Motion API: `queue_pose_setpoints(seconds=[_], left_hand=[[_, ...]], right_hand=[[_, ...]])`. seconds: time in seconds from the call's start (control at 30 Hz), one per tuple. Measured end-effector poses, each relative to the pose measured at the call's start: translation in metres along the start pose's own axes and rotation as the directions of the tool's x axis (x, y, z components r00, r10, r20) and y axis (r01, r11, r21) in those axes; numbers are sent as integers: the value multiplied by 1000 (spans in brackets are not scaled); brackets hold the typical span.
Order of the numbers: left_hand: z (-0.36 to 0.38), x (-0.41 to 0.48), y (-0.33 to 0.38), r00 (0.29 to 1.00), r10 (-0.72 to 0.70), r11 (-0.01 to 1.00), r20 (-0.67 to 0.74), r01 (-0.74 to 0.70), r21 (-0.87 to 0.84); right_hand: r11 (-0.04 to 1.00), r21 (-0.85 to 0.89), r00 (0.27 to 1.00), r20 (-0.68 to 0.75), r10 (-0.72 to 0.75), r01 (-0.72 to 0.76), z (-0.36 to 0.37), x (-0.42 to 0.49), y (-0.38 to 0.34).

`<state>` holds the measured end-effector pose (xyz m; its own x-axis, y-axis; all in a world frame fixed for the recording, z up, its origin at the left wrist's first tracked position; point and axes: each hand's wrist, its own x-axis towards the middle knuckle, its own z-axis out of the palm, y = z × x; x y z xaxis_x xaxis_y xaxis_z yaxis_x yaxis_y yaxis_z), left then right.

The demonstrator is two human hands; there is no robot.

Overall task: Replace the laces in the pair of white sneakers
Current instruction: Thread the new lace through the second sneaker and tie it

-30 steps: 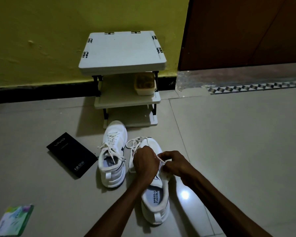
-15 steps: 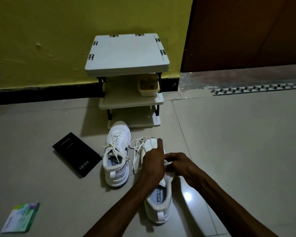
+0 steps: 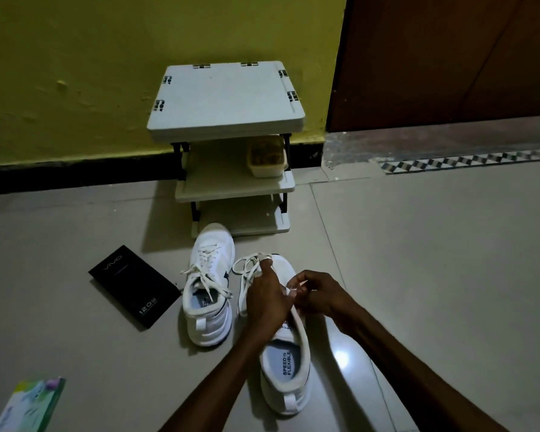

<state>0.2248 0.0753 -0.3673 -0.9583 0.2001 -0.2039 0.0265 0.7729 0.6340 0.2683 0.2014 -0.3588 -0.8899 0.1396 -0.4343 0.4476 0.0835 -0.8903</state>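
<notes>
Two white sneakers stand on the tiled floor. The left sneaker (image 3: 209, 288) is laced, with its bow loose on top. The right sneaker (image 3: 286, 353) lies nearer me, heel toward me, its insole reading "SPEED & FLEXIBLE". My left hand (image 3: 267, 299) rests over its tongue, index finger stretched toward the toe, and covers most of the eyelets. My right hand (image 3: 317, 294) pinches a short piece of white lace (image 3: 293, 288) at the shoe's right side. More of that lace (image 3: 245, 269) lies in loose loops to the left of the toe.
A white three-tier shoe rack (image 3: 228, 101) stands against the yellow wall, with a small tub (image 3: 267, 155) on its middle shelf. A black phone box (image 3: 134, 286) lies left of the sneakers. A green packet (image 3: 28, 405) lies at the bottom left. A brown door (image 3: 449, 57) is at the right.
My left hand has slid forward over the shoe, its index finger now reaching toward the toe. My right hand has shifted its pinch on the lace. The shoes have stayed in place.
</notes>
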Motion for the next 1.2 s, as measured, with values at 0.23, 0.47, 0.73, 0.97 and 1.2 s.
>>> queue_pose_setpoints(seconds=[0.23,0.47,0.73,0.97,1.2], left_hand=[[-5,12,-15,980,-83,958,182,129,-257],[-4,8,-19,995,32,987,98,-16,-161],[-31,7,5,936,278,926,218,-321,201],[-111,21,46,885,356,893,300,-417,172],[-97,24,28,854,404,914,326,-367,-172]], right_hand=[[939,-313,935,-271,-231,141,19,21,13],[933,-119,864,-353,-359,340,-4,3,-70],[963,15,963,-41,-267,268,-15,-24,-121],[738,-675,997,-55,-48,-2,6,14,-1],[699,-714,992,-52,-115,43,13,24,-7]])
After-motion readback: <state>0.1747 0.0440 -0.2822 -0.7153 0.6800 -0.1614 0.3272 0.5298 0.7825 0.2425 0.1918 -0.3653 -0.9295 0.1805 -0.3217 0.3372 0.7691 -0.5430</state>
